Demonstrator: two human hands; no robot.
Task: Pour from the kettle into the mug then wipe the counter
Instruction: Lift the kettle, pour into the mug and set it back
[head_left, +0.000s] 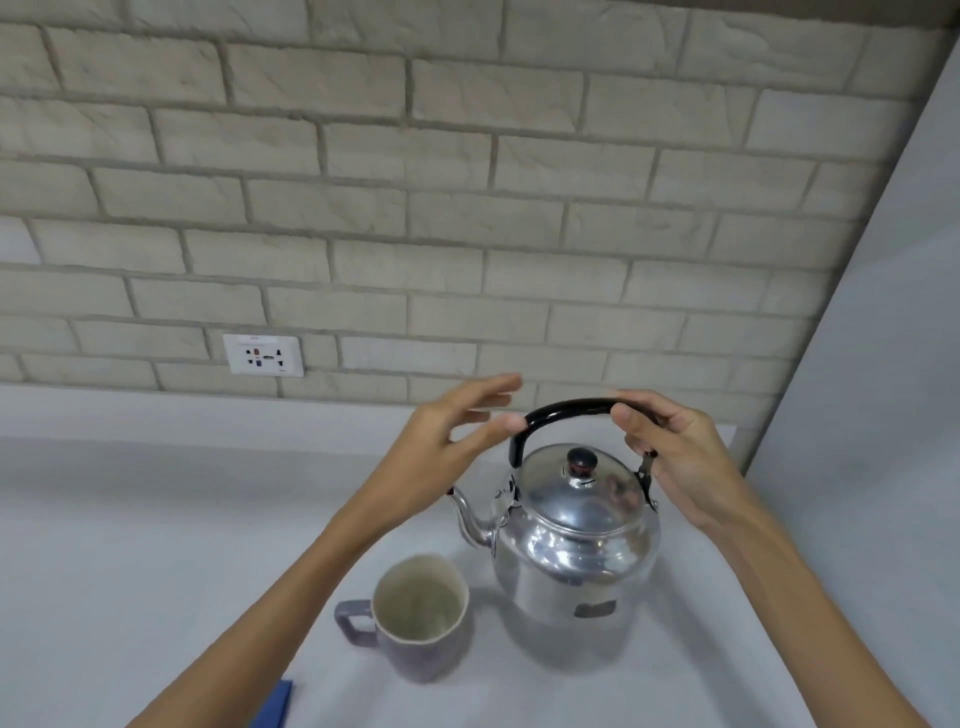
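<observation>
The right hand (675, 457) has its grip closed on the kettle (576, 540) handle; the left hand (447, 447) hovers spread wide. The pour has not begun, so next comes a lift, tipping the spout over the mug (415, 618) below the grip.

Pale grey counter (156, 519) fills the lower frame. Sitting on it: shiny metal kettle (574, 540) right of center, purple mug (415, 618) just below-left of it, and a blue cloth (272, 704) corner at bottom edge.

No legible text. Kettle (574, 540) carries a small dark label (595, 609), blurred; wall socket (263, 355) shows faint unreadable print.
</observation>
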